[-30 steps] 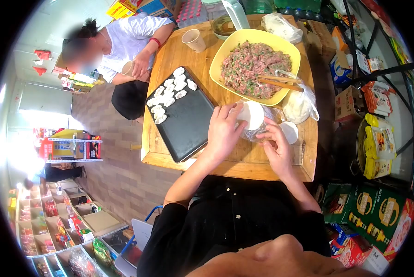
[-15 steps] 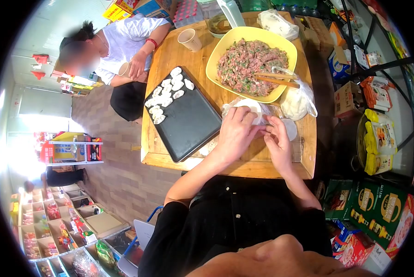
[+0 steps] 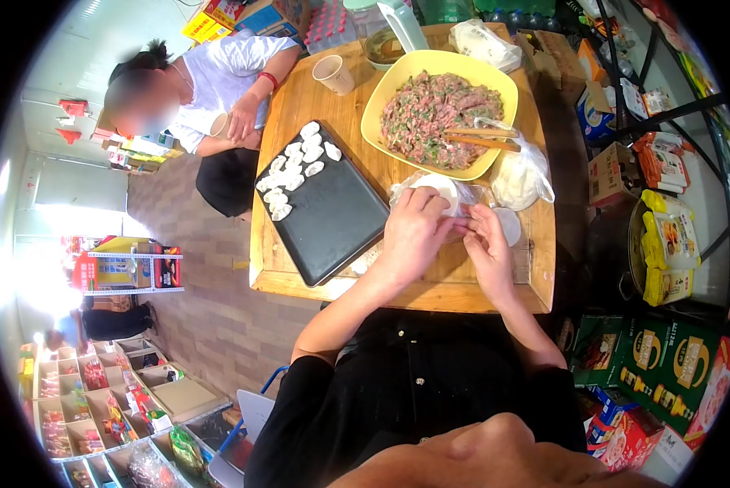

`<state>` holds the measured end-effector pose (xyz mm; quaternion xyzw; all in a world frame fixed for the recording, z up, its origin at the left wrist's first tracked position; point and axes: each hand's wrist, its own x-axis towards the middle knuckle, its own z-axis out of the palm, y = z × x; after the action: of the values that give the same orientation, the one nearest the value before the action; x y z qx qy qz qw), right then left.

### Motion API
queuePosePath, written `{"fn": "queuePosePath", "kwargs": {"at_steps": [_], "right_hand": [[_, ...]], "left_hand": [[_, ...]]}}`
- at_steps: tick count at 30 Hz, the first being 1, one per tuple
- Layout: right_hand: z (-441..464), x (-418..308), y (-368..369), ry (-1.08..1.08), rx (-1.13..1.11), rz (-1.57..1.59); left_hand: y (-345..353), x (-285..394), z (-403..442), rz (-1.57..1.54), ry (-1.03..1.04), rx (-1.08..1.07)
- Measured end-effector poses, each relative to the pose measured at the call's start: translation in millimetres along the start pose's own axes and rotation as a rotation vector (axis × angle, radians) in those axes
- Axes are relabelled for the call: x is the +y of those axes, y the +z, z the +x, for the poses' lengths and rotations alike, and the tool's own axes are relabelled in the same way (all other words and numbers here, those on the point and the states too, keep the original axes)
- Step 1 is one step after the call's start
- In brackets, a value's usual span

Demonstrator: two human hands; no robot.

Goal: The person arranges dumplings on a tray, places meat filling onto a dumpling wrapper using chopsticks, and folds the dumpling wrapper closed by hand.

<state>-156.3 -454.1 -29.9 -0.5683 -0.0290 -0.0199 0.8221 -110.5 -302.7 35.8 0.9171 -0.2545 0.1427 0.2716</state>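
Observation:
My left hand [image 3: 414, 234] bends over a stack of round white dumpling wrappers [image 3: 440, 186] in a clear plastic bag [image 3: 400, 186]. Its fingertips and thumb press together at the stack's near edge. Beside it, my right hand [image 3: 488, 246] has curled fingers that meet the left fingertips; whatever is pinched between them is hidden. A loose pale wrapper [image 3: 508, 225] lies just right of my right hand. Beyond the hands stands a yellow bowl [image 3: 370, 122] of minced meat filling [image 3: 438, 114] with chopsticks [image 3: 483, 140] resting in it. Shaped dumplings [image 3: 293, 167] lie on a black tray [image 3: 332, 232] to the left.
A tied bag with pale dough-like contents [image 3: 518, 180] sits right of the bowl. A paper cup [image 3: 333, 75] and a white plastic bag [image 3: 485, 45] are farther back on the wooden table [image 3: 287, 102]. Another person [image 3: 226, 89] sits at the left. Boxes [image 3: 645, 366] crowd the right.
My hands stay together at the wrappers with only slight finger movement. The view has shifted a little. In the left background a person near the shelves shows more.

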Motion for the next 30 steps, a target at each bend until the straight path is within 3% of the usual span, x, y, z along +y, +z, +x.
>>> {"fn": "queuePosePath", "kwargs": {"at_steps": [22, 30], "right_hand": [[0.7, 1.9, -0.2, 0.008, -0.004, 0.005], [0.8, 5.3, -0.7, -0.013, -0.010, 0.017]], "left_hand": [[-1.5, -6.1, 1.6, 0.012, 0.112, -0.014], [3.9, -1.6, -1.3, 0.171, 0.182, -0.063]]}}
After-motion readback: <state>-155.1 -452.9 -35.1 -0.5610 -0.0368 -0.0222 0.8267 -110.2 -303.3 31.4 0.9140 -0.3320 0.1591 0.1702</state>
